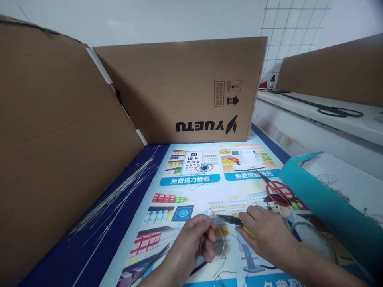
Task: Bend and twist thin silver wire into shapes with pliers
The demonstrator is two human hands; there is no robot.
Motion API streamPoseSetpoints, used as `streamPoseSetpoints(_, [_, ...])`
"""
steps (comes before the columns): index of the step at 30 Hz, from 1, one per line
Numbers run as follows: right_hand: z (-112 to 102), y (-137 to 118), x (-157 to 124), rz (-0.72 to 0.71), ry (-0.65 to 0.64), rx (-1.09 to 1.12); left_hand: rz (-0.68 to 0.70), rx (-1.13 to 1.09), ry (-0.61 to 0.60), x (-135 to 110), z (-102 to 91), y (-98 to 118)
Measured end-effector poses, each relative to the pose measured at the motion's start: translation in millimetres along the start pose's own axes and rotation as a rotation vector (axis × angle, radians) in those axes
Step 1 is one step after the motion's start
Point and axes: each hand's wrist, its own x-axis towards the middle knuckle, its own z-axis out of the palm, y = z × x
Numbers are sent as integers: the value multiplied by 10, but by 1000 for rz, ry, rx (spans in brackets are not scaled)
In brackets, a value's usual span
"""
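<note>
My left hand (pixel 196 239) is closed in a pinch on a thin wire (pixel 223 241), which curves out from the fingertips and loops down to the right. Wrapped in my right hand (pixel 266 229) is a pair of needle-nose pliers (pixel 229 219) with dark jaws and yellow handles. The jaws point left and lie close to the wire near my left fingertips; I cannot tell whether they grip it. Below the hands, more bent wire (pixel 220 275) lies loose on the printed sheet. A small bent wire shape (pixel 201 184) rests farther off on the sheet.
Red-handled scissors (pixel 279 193) lie beyond my right hand. A teal box (pixel 323 215) with wire pieces stands at the right. Long straight wires (pixel 119 191) lie at left. Cardboard panels (pixel 167 87) wall the left and back. A shelf (pixel 317 107) holds black scissors (pixel 339 112).
</note>
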Motion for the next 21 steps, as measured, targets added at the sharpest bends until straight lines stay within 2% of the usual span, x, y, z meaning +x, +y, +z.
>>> streamPoseSetpoints(7, [34,12,0,3,-1,14,-2,-47,-10,-15,5,-6])
streamPoseSetpoints(12, [25,2,-1,19,-54,94,1,-83,-61,-13,-3,-13])
streamPoseSetpoints(21, [66,0,18,42,-65,119,-88,-218,-74,-34,22,43])
